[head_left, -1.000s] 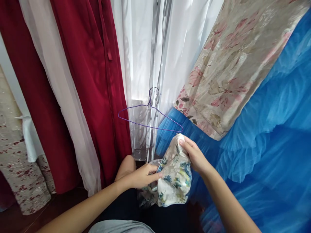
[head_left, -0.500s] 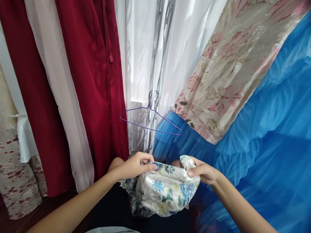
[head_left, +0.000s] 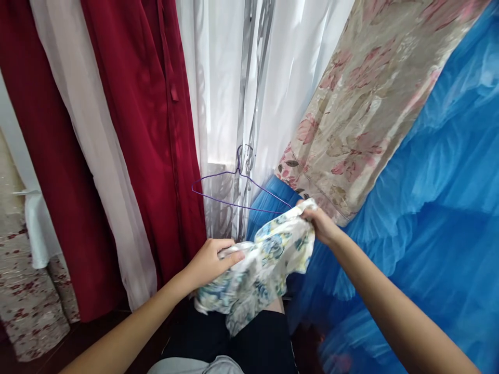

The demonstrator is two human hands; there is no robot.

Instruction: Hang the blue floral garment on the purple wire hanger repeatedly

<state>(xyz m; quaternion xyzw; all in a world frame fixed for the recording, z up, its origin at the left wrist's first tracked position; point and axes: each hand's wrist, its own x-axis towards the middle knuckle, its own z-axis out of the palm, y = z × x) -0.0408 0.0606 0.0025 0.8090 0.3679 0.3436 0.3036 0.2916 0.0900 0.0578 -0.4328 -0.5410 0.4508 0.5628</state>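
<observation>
A white garment with blue and yellow flowers (head_left: 261,257) is stretched between both my hands in front of my lap. My left hand (head_left: 208,262) grips its lower left edge with closed fingers. My right hand (head_left: 319,221) pinches its upper right corner, raised close to the right tip of a purple wire hanger (head_left: 237,192). The hanger hangs bare from silver ribbons (head_left: 247,119) in front of a white sheer curtain (head_left: 218,93).
Dark red dresses (head_left: 152,130) and a pale sheer cloth (head_left: 93,156) hang at the left. A beige cloth with pink flowers (head_left: 362,104) and a blue tulle skirt (head_left: 436,208) fill the right. A speckled fabric (head_left: 23,296) hangs low at the far left. My dark-clad knee (head_left: 257,337) is below.
My right hand has risen with the garment's corner toward the hanger's right tip. My left hand stayed low, so the cloth now slants up to the right.
</observation>
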